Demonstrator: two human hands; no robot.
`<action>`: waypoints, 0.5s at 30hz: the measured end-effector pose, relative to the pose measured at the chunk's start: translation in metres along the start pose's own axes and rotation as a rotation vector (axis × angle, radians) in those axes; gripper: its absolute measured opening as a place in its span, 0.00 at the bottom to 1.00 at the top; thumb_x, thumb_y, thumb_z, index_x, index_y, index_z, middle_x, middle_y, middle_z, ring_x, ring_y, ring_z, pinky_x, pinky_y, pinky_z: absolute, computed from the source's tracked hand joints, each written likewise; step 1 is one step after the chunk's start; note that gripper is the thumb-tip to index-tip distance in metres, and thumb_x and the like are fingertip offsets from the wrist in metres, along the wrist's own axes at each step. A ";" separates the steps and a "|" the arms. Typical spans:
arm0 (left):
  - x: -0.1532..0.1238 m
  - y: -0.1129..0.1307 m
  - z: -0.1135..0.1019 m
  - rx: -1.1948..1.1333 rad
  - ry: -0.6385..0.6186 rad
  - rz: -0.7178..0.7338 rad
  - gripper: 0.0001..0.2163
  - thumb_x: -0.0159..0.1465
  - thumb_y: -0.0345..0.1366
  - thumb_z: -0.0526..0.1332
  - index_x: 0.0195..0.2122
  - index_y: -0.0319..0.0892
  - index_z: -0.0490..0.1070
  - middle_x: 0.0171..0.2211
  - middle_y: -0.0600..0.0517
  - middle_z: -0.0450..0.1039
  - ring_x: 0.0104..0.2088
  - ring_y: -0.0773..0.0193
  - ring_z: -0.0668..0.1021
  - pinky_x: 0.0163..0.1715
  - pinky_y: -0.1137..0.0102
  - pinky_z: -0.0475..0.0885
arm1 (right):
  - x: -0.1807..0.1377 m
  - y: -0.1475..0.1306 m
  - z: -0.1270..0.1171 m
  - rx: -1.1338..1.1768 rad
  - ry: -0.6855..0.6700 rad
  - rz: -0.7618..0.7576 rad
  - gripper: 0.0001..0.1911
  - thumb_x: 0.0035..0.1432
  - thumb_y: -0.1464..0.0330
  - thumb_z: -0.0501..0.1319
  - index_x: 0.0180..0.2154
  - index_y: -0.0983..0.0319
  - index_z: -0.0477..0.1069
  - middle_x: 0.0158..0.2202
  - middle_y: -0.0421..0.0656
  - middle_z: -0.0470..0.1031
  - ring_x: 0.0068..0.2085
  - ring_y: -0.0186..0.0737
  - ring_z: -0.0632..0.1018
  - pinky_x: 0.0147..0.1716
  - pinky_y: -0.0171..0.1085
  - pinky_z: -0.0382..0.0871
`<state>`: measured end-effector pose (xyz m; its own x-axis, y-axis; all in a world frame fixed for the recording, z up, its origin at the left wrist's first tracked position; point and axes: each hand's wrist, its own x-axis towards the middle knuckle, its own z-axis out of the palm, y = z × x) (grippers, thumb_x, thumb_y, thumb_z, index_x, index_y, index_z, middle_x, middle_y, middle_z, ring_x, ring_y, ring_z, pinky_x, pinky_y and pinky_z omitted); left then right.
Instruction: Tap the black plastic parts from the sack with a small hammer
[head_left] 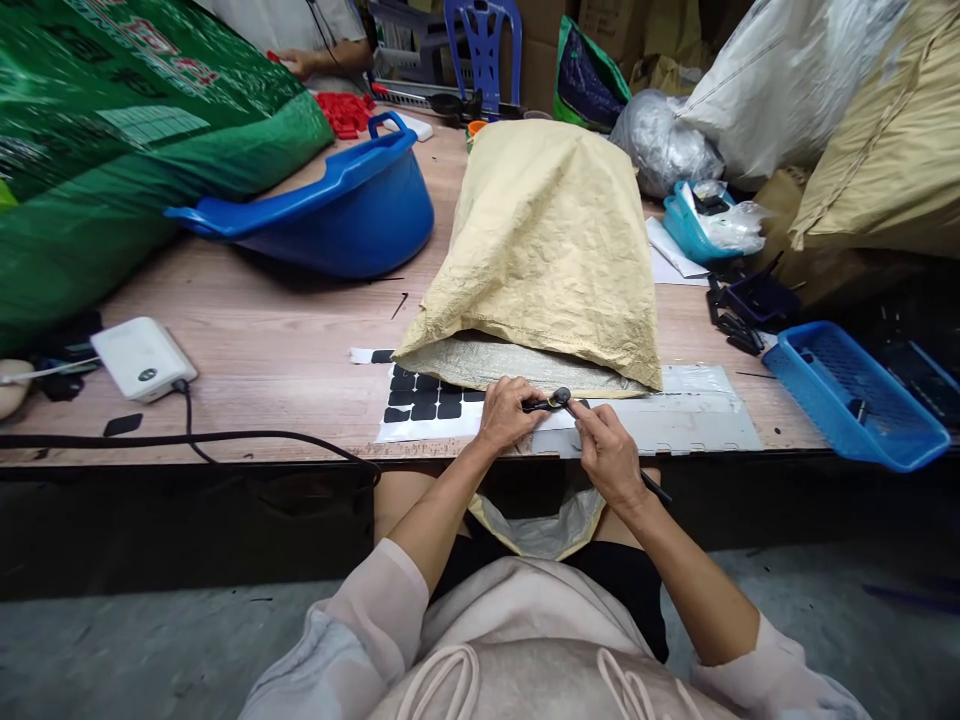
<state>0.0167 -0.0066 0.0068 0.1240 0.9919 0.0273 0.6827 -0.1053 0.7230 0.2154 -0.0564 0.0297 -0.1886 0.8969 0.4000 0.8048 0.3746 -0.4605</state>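
Observation:
Just above the table's front edge, my left hand (508, 414) pinches a small black part (535, 405). My right hand (609, 455) is closed around a slim black rod-like tool (657, 488), whose far end sticks out below the palm. Between my fingertips the tool's tip meets a rounded black piece (560, 397) with a bit of yellow on it; its exact kind is too small to tell. Beneath my hands lies a white sheet of black square stickers (424, 398), with a grey plastic strip (675, 412) to its right. A tan woven sack (555, 240) lies mouth toward me, right behind my hands.
A blue basin (337, 215) and a big green sack (150, 130) fill the left. Near the left edge are a white power bank (144, 358) and a black cable (247, 436). A blue basket (855, 395) stands right. Another person's hand (304, 63) shows at the back.

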 end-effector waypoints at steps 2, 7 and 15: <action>0.000 0.001 -0.001 0.006 -0.003 0.003 0.07 0.59 0.36 0.73 0.39 0.48 0.84 0.38 0.51 0.80 0.47 0.53 0.75 0.52 0.58 0.65 | 0.003 0.004 -0.001 -0.006 0.004 0.007 0.20 0.73 0.68 0.53 0.60 0.53 0.77 0.38 0.44 0.75 0.37 0.39 0.78 0.33 0.34 0.71; -0.001 0.002 -0.002 0.019 -0.002 0.020 0.08 0.59 0.34 0.72 0.40 0.48 0.84 0.39 0.51 0.80 0.47 0.52 0.74 0.53 0.57 0.65 | 0.028 0.027 -0.012 -0.106 0.066 0.015 0.20 0.74 0.65 0.53 0.60 0.54 0.77 0.40 0.45 0.77 0.40 0.40 0.78 0.34 0.35 0.71; -0.002 0.002 -0.002 0.050 -0.024 0.022 0.10 0.57 0.34 0.73 0.41 0.47 0.83 0.40 0.51 0.79 0.48 0.51 0.74 0.52 0.57 0.66 | 0.055 0.097 -0.007 -0.308 -0.048 -0.251 0.18 0.71 0.70 0.56 0.55 0.54 0.80 0.38 0.44 0.77 0.38 0.41 0.74 0.36 0.37 0.67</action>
<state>0.0162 -0.0083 0.0096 0.1560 0.9874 0.0263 0.7150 -0.1313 0.6867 0.2872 0.0280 0.0124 -0.4214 0.7991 0.4288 0.8601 0.5021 -0.0906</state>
